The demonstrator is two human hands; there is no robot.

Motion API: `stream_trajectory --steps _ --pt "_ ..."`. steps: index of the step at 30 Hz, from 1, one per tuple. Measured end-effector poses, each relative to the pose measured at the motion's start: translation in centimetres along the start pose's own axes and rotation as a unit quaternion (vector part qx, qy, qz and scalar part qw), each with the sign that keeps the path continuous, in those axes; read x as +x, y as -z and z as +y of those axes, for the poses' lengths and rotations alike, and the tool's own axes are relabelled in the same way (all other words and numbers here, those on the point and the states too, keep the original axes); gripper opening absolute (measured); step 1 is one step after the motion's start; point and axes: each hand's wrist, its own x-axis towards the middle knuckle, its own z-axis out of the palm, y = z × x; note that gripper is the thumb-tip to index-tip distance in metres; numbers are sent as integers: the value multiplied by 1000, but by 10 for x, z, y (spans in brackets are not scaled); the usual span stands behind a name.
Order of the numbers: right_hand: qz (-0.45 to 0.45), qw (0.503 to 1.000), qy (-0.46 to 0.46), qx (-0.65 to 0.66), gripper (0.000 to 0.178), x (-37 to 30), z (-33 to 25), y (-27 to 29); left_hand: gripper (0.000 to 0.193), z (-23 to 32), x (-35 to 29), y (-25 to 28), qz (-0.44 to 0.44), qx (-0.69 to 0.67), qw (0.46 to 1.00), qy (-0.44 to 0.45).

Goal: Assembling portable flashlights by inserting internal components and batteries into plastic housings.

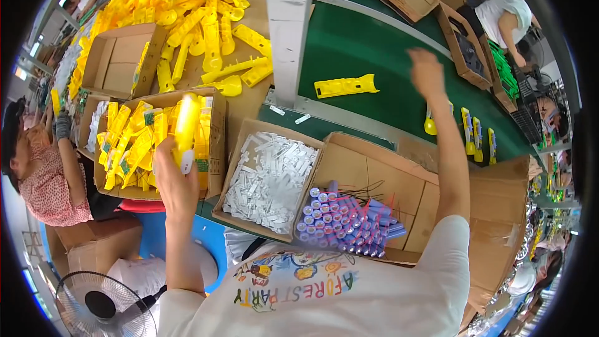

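Note:
Upright in my left hand is a long yellow plastic casing with a bright glare along it and a small white part near its lower end; my fingers close round that end. Beneath it stands a cardboard box full of yellow casings, some with green circuit boards. My right arm reaches forward over the green conveyor belt. Motion smears my right hand, so its fingers cannot be read. Below its wrist lies a yellow casing, partly covered by my forearm. Another yellow casing lies on the belt to the left.
Before me, one box holds small white plastic parts, another purple cylindrical cells with red and black wires. A grey post rises beside the belt. Several filled casings lie at right. Two people work nearby.

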Motion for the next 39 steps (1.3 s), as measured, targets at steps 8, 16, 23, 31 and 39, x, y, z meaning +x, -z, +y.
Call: stream_trajectory --steps 8,16,23,31,39 --pt "-260 933 180 173 52 85 -105 33 45 22 0 24 -71 -594 767 234" --pt "-507 753 335 251 54 195 -261 18 44 18 -14 33 -119 -735 608 277" --pt "-47 825 272 493 73 218 -276 -2 50 28 -11 28 -156 -742 571 315" --pt "-147 878 56 452 17 6 -184 121 42 43 -7 6 -256 -794 443 327" --pt "-10 816 272 510 15 -179 -246 187 61 93 -49 0 -270 -801 446 294"
